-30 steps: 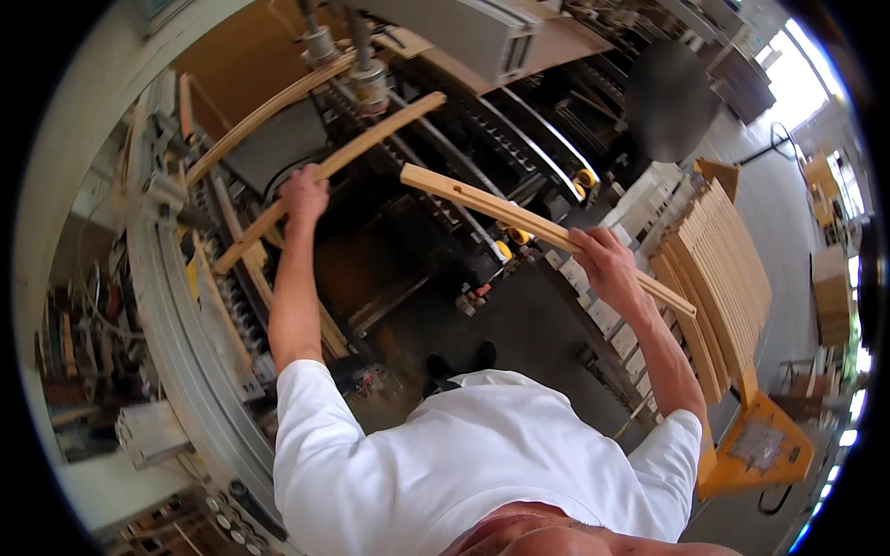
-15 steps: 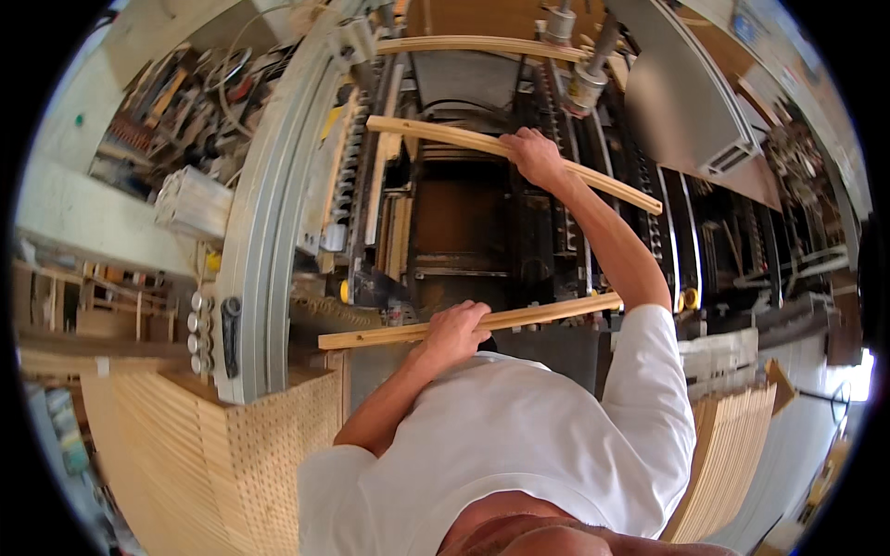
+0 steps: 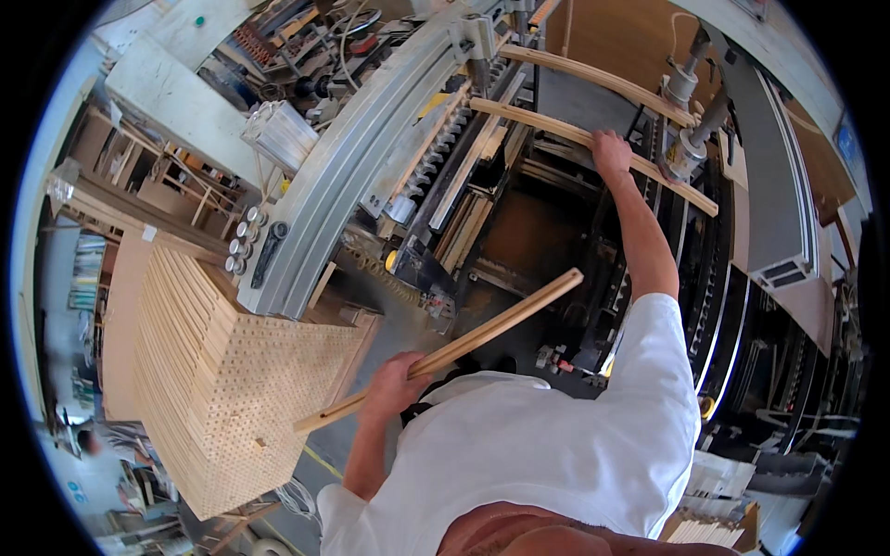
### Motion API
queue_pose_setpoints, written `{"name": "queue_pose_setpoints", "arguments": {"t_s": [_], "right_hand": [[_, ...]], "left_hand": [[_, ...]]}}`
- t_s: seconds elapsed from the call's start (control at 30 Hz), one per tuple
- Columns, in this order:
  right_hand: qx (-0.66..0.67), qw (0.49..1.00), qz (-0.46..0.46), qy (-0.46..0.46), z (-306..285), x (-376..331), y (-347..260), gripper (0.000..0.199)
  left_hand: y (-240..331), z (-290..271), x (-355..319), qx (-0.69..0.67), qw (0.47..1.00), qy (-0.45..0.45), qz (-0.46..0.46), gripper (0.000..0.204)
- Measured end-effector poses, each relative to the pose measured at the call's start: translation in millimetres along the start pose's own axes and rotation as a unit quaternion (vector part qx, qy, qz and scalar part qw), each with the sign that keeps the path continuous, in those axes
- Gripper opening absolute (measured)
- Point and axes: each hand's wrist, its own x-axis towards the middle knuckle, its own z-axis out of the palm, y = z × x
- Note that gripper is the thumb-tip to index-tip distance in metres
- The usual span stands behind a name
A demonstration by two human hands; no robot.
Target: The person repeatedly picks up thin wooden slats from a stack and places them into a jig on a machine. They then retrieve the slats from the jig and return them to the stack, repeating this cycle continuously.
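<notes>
My left hand is closed around a long, narrow wooden strip, held slanting in front of my body. Its lower left end comes up to the big stack of strips, and a small hole shows near its far end. With the arm stretched forward, my right hand grips a second wooden strip that spans the machine. Its fingertips are partly hidden behind the strip. Beyond it, a third wooden strip lies across the machine beneath the upright cylinders.
A tall stack of strips, end faces showing, stands at my left. The machine's grey metal beam runs along the left, carrying a black wrench. A grey control box hangs at the right. More strips lie at the lower right.
The view has turned left, toward the stack. My left hand has swung its strip leftward and tilted it more steeply. The right hand's strip now lies farther forward, closer to the far strip.
</notes>
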Motion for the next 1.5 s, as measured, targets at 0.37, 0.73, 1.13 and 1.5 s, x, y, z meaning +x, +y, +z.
{"name": "queue_pose_setpoints", "arguments": {"t_s": [0.37,0.73,1.13,1.5], "right_hand": [[0.008,1.0,-0.018,-0.006,12.9,12.7,-31.9,0.017],[0.009,0.999,-0.046,-0.005,18.5,13.9,-7.8,0.027],[0.048,0.998,-0.022,0.04,-3.9,14.4,-9.3,0.056],[0.519,0.841,-0.128,0.077,-70.9,-162.1,-249.6,0.026]], "left_hand": [[-28.6,23.0,-9.2,0.067,0.996,0.027,-0.062,0.03],[-23.5,-12.8,-71.9,0.0,0.994,0.095,-0.06,0.037],[-46.4,-144.4,-263.8,-0.24,0.894,0.356,-0.128,0.035],[-253.9,-316.7,-332.7,-0.187,0.76,0.592,-0.193,0.048]]}}
